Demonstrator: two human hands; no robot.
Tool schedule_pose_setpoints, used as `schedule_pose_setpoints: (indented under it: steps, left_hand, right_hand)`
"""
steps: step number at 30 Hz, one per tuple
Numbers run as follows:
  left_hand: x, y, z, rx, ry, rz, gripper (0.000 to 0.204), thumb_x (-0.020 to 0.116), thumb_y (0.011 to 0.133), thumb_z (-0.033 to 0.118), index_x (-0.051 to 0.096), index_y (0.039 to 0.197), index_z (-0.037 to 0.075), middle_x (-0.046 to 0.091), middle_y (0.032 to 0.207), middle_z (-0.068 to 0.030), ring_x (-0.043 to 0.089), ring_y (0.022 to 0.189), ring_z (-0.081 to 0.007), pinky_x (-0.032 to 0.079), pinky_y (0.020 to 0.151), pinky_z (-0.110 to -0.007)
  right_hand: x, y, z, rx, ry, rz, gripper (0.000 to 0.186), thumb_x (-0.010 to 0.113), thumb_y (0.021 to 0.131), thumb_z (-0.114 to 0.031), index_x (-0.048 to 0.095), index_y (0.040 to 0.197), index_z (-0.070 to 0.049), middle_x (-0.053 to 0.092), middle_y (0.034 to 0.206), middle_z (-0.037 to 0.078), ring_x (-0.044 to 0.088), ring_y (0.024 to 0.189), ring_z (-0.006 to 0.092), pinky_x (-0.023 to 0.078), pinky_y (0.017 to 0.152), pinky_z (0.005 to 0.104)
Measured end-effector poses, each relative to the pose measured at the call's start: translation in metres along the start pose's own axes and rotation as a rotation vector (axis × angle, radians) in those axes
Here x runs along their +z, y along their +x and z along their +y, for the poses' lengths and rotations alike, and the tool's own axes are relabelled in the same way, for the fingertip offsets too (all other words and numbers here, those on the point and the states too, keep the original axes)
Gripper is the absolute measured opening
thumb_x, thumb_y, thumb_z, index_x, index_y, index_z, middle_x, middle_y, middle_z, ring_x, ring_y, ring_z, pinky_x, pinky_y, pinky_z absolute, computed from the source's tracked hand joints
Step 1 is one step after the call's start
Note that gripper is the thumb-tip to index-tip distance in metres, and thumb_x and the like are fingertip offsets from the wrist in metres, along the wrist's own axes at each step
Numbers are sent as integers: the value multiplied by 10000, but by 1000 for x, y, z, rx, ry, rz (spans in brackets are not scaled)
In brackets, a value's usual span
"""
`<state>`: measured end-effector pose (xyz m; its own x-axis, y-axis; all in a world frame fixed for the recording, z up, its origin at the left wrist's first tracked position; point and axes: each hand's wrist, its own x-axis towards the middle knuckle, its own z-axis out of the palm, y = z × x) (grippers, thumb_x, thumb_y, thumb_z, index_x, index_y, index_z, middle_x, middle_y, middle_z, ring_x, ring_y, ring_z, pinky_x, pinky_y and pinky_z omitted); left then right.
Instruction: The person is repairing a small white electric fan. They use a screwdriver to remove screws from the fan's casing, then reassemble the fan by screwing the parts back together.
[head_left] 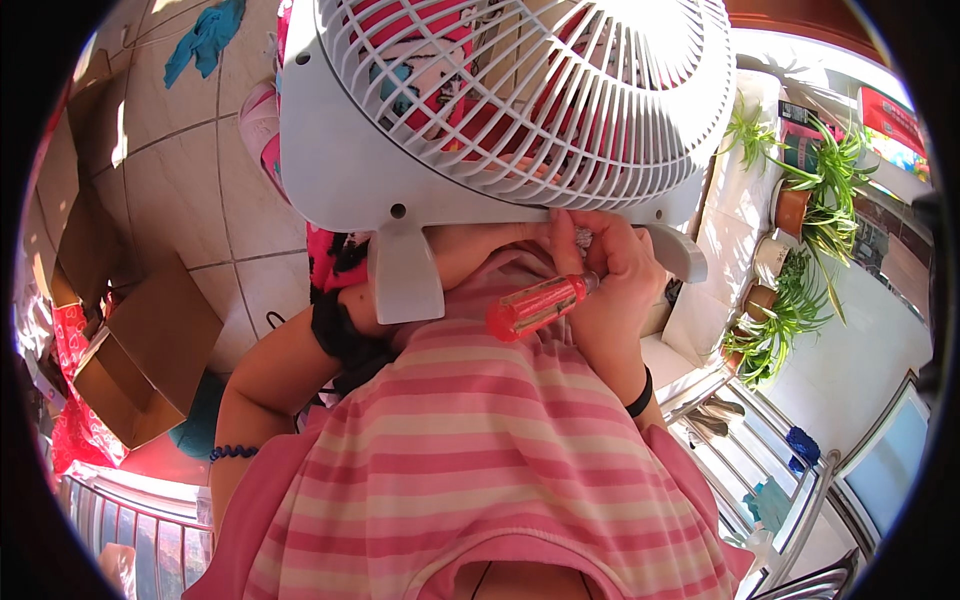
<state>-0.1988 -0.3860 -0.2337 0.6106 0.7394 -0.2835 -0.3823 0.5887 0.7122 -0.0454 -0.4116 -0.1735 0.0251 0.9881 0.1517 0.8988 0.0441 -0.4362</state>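
A grey box fan (pixel 340 150) with a round slatted grille (pixel 600 130) lies over my lap, two feet pointing toward me. The near left foot (pixel 410 275) crosses in front of my left forearm. My left hand (pixel 530 238) reaches under the fan's lower edge, its fingers mostly hidden. My right hand (pixel 622 262) is closed around a screwdriver (pixel 535 306) with a translucent red handle, which points down toward my body. The thumb and fingertips of that hand touch the fan's lower edge, between the two feet. What they touch there is too small to tell.
An open cardboard box (pixel 150 350) stands on the tiled floor (pixel 180 210) at the left, with a teal cloth (pixel 205 42) farther off. Potted spider plants (pixel 790 300) line the right side. A metal rack (pixel 740 450) stands at lower right.
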Motion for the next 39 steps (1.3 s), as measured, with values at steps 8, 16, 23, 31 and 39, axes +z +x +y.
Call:
schedule_pose_setpoints:
  steps: [8,16,23,31,39]
  left_hand:
    - [-2,-1,-3,254,74,-14,213,654,909,171,638,1032,-2,658,922,-32,595,822,-94,491,721,-251]
    - [-4,3,-17,281,56,-28,235,640,925,167,626,1069,-18,661,979,-45,610,856,-102,506,737,-251]
    - [-13,8,-30,267,197,-51,274,630,934,174,618,1116,-30,672,1014,-62,630,914,-116,507,781,-244]
    - [-9,7,-23,119,49,-131,321,580,968,270,646,1134,4,676,1043,-49,617,920,-103,478,834,-233]
    - [-7,14,-37,180,115,-3,499,674,881,446,649,1109,4,673,935,-38,569,799,-113,466,708,-261]
  right_hand:
    - [10,-6,-6,82,11,90,143,790,753,-97,665,818,-74,386,509,-33,377,501,106,307,464,274]
    - [11,-9,0,-11,-20,144,155,791,748,-74,680,856,-73,373,519,-37,368,508,97,306,465,259]
    - [12,-9,8,-112,-67,150,176,776,751,-32,670,889,-60,379,531,-35,362,516,107,308,472,263]
    - [15,-10,20,-181,-50,199,134,764,787,-31,673,883,-53,364,539,-68,321,492,33,276,467,188]
    - [20,-13,25,-93,30,237,119,755,810,-36,668,890,-40,363,547,-62,313,485,19,316,487,164]
